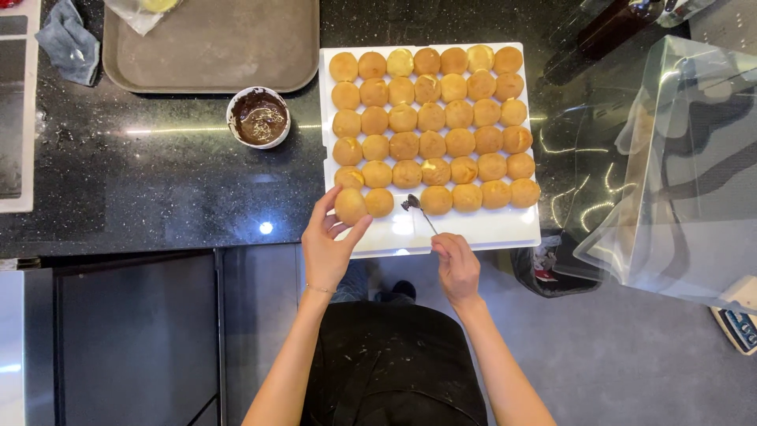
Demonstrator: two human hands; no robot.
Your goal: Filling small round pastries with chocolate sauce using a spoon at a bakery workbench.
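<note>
Left hand (327, 251) pinches one round pastry puff (350, 206) with its fingertips at the white tray's (505, 230) front edge. Right hand (456, 264) is closed around a small spoon (420, 213). Such a puff looks light and easy to crush, so a soft hold around its sides seems best.

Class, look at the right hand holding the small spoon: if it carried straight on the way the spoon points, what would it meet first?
Probably the nearest row of round golden buns on the white tray, ahead of the right hand; height is unclear.
</note>
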